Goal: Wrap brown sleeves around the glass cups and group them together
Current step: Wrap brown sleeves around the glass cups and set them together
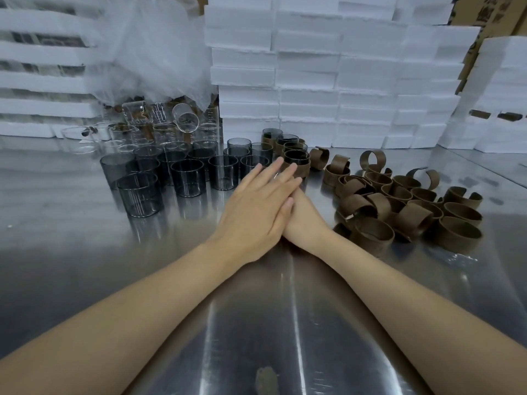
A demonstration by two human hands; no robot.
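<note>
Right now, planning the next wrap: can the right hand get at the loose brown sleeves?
Probably yes: the sleeve pile lies close beside the right hand with bare table between, though the left hand resting on it must lift first.

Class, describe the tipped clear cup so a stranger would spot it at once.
Find the foam stack. Left of its base, clear cups stand under a plastic bag. The tipped cup lies atop them, alone turning its mouth towards the camera.
</note>
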